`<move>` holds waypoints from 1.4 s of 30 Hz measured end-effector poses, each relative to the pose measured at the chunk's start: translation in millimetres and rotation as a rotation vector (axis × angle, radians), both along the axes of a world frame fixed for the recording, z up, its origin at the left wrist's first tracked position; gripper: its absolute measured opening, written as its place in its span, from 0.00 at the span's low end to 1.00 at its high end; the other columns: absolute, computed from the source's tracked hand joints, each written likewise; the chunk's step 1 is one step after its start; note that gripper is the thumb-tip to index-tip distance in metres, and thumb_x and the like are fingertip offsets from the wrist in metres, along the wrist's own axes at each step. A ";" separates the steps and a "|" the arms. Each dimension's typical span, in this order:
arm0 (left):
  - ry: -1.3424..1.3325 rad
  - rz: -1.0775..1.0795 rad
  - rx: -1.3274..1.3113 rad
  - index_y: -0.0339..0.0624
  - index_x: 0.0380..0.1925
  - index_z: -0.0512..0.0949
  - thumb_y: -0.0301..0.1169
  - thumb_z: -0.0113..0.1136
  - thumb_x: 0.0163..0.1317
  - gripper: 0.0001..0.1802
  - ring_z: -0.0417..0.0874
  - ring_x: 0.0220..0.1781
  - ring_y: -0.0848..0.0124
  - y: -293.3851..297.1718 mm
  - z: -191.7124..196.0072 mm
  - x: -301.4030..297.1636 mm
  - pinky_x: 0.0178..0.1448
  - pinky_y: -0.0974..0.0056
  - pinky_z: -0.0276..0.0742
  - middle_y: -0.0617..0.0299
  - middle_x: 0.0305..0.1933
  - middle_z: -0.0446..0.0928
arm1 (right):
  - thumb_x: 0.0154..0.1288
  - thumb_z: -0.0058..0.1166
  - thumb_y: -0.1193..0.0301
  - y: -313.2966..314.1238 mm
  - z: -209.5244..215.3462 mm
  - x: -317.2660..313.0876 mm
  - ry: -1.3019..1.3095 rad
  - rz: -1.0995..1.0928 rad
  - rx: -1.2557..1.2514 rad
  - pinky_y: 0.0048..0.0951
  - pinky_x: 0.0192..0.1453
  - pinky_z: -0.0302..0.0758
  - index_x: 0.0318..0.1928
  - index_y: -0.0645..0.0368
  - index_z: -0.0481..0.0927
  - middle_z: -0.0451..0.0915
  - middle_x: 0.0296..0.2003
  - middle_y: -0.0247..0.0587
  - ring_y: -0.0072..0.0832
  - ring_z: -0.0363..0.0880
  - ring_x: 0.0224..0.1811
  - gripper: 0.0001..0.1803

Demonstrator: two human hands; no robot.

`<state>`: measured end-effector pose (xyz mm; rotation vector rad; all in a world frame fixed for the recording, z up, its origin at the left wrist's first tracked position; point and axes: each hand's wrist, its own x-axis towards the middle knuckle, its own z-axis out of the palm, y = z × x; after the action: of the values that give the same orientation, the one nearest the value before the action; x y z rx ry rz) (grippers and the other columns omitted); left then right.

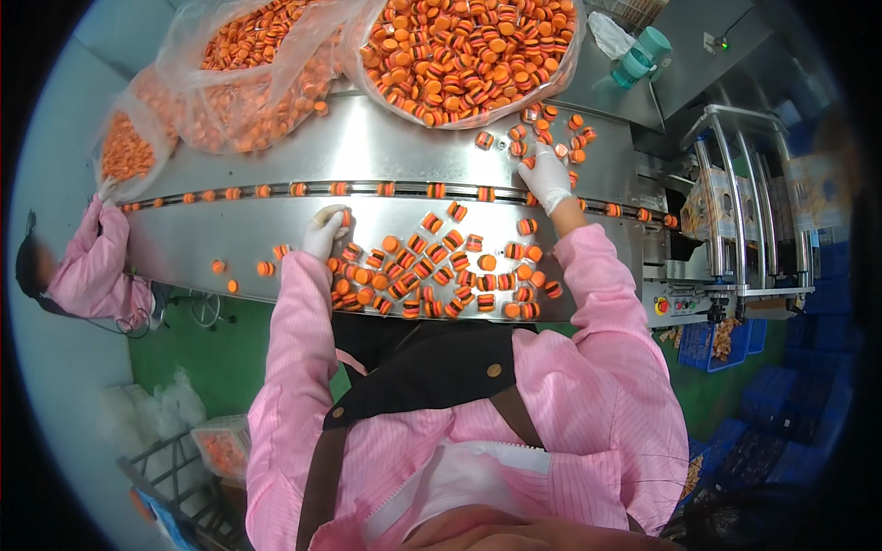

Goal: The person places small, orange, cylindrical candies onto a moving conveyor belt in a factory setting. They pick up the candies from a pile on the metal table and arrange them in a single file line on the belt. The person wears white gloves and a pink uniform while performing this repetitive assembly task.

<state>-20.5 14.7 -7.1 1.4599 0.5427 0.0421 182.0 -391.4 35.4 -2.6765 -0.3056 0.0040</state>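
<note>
White gloves cover both my hands. My left hand (pixel 323 231) is closed at the near side of the conveyor, fingertips pinching a small orange round piece (pixel 345 218). Across the conveyor, my right hand (pixel 550 180) has thumb and fingers around another orange piece (pixel 528 163), beside a small group of loose pieces on the far metal surface. Between my arms lies a spread of orange-and-dark striped round pieces (pixel 424 267), some apparently in clear wrapping. A spaced row of such pieces (pixel 436 190) sits in the narrow conveyor channel.
Large clear bags of orange pieces (pixel 469 55) stand along the far side. A teal cup (pixel 634 66) is at back right. On the right stands a machine with metal rails (pixel 755 197); blue crates (pixel 721 344) sit below. At far left, another person in pink (pixel 96 266) reaches toward a bag.
</note>
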 end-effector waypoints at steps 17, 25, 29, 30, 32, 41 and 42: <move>0.031 -0.010 0.056 0.39 0.51 0.77 0.30 0.53 0.69 0.13 0.75 0.32 0.85 -0.9 -1.4 -0.2 0.38 0.80 0.73 0.67 0.42 0.80 | 0.57 0.61 0.57 -38.6 21.8 -47.7 -0.138 0.079 -0.037 0.41 0.54 0.73 0.43 0.59 0.76 0.74 0.44 0.52 0.46 0.74 0.51 0.21; 0.006 -0.012 0.020 0.36 0.51 0.76 0.29 0.53 0.70 0.13 0.74 0.31 0.85 -0.8 -1.8 -1.2 0.37 0.81 0.72 0.65 0.43 0.80 | 0.60 0.56 0.65 -21.3 2.5 17.7 0.064 0.117 -0.311 0.41 0.56 0.74 0.49 0.56 0.76 0.77 0.49 0.52 0.46 0.76 0.52 0.17; 0.007 -0.016 0.036 0.36 0.51 0.76 0.30 0.52 0.70 0.13 0.74 0.32 0.85 -3.9 4.1 0.9 0.37 0.80 0.72 0.63 0.45 0.80 | 0.60 0.55 0.68 -30.5 -15.1 16.0 -0.014 0.144 -0.032 0.39 0.53 0.74 0.44 0.60 0.76 0.78 0.44 0.51 0.45 0.78 0.48 0.13; 0.008 -0.007 0.036 0.36 0.51 0.76 0.30 0.52 0.70 0.13 0.74 0.32 0.85 -6.4 7.1 -0.4 0.36 0.80 0.72 0.63 0.45 0.80 | 0.59 0.55 0.68 -32.6 -11.3 7.0 -0.015 0.173 0.035 0.39 0.52 0.74 0.43 0.60 0.76 0.78 0.43 0.52 0.45 0.78 0.48 0.13; 0.018 -0.002 0.041 0.36 0.51 0.76 0.30 0.52 0.70 0.13 0.73 0.31 0.86 -4.4 4.8 -1.9 0.36 0.80 0.71 0.64 0.45 0.81 | 0.59 0.55 0.67 -37.0 -4.0 -14.5 0.073 0.243 0.129 0.37 0.51 0.74 0.41 0.62 0.75 0.79 0.41 0.53 0.44 0.79 0.46 0.13; 0.030 -0.004 0.040 0.37 0.51 0.76 0.28 0.52 0.70 0.13 0.72 0.29 0.86 -4.1 3.0 -1.6 0.35 0.81 0.70 0.65 0.44 0.80 | 0.54 0.65 0.60 -46.7 29.7 -67.6 0.328 0.388 0.114 0.33 0.51 0.74 0.30 0.62 0.80 0.79 0.33 0.48 0.39 0.79 0.43 0.16; 0.024 0.005 0.033 0.37 0.51 0.76 0.28 0.52 0.70 0.13 0.72 0.29 0.86 -4.8 2.2 -0.6 0.35 0.81 0.70 0.65 0.44 0.80 | 0.54 0.65 0.60 -47.5 31.9 -62.1 0.300 0.305 0.136 0.34 0.51 0.74 0.32 0.62 0.80 0.79 0.34 0.49 0.40 0.78 0.43 0.16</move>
<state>-21.1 9.9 -4.9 1.4933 0.5672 0.0379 120.0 -438.9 67.2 -2.4250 -0.5887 0.4560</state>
